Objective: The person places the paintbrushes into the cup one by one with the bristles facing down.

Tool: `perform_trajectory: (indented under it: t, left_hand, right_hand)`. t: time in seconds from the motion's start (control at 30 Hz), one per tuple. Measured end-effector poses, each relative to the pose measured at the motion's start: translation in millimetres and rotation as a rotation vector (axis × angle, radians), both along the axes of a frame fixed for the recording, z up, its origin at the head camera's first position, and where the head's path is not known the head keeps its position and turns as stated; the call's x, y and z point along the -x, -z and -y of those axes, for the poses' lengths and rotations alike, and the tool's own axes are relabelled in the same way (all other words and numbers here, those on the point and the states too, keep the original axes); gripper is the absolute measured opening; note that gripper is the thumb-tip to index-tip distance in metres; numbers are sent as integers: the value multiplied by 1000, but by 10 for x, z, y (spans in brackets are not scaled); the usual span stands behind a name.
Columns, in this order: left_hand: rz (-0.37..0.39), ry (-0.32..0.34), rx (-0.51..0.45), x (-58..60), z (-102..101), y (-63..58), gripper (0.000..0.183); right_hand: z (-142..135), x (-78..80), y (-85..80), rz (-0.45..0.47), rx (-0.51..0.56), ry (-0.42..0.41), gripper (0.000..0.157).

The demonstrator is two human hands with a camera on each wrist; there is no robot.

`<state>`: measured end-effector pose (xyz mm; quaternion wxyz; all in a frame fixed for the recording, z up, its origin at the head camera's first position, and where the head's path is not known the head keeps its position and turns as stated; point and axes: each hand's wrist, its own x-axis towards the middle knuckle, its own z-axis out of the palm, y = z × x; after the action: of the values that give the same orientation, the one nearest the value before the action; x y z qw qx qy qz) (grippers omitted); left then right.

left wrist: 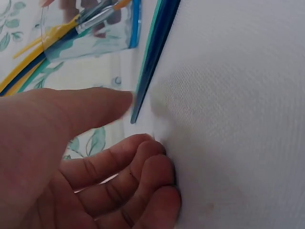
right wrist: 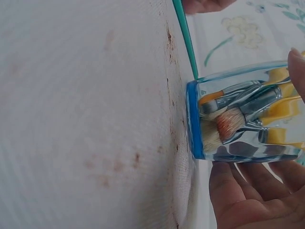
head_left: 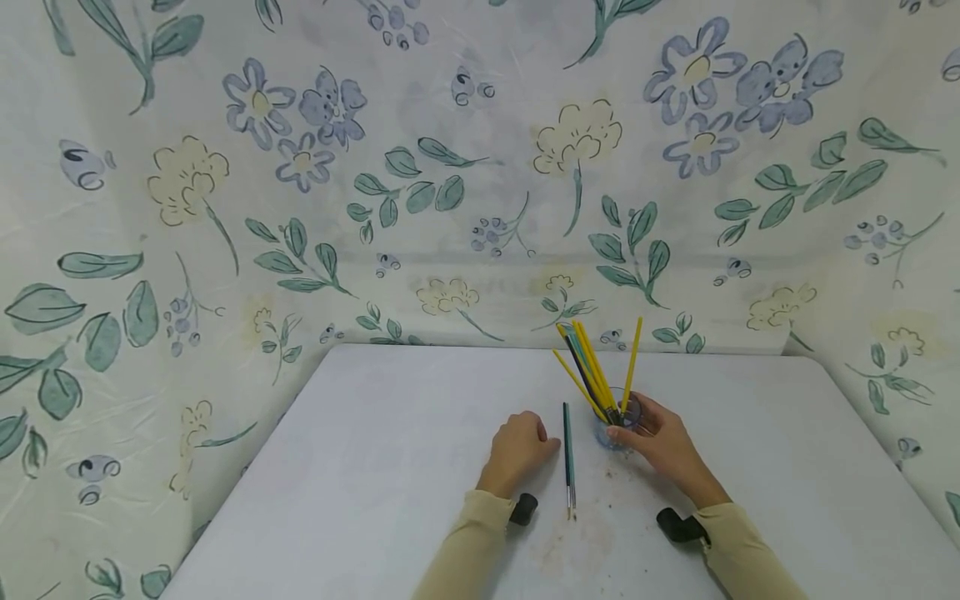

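My right hand (head_left: pixel 671 450) grips a clear cup (right wrist: pixel 194 121) with a blue base, thumb on one side and fingers on the other. Several paintbrushes (head_left: pixel 590 371) stand in it bristles down, most with yellow handles; their bristles (right wrist: pixel 231 123) show through the wall in the right wrist view. Left of the cup, two thin dark and teal brushes (head_left: pixel 568 458) lie side by side on the table, tips toward me. Beside them my left hand (head_left: pixel 517 450) rests on the table, fingers loosely curled around nothing. Its thumb (left wrist: pixel 95 107) is close to the brushes' handle ends; contact is unclear.
The white table (head_left: pixel 375 467) has reddish-brown specks (head_left: pixel 555 550) near its front middle. A cloth with flowers and leaves (head_left: pixel 450 208) hangs behind the table and at both sides. Black wrist devices (head_left: pixel 678 527) sit at both sleeves.
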<state>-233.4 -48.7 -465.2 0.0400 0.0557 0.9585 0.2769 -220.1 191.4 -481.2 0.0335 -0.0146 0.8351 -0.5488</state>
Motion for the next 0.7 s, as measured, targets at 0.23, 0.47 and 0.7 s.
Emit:
perform_trajectory:
  t: [0.23, 0.47, 0.7]
  left_hand:
    - [-16, 55, 18, -44, -75, 19, 30]
    - [-34, 44, 18, -53, -72, 19, 21]
    - [-27, 51, 26, -46, -91, 4, 22]
  right_hand:
    - [2, 8, 12, -9, -3, -1, 95]
    - [6, 20, 30, -17, 1, -1, 95]
    - [2, 16, 26, -18, 5, -1, 94]
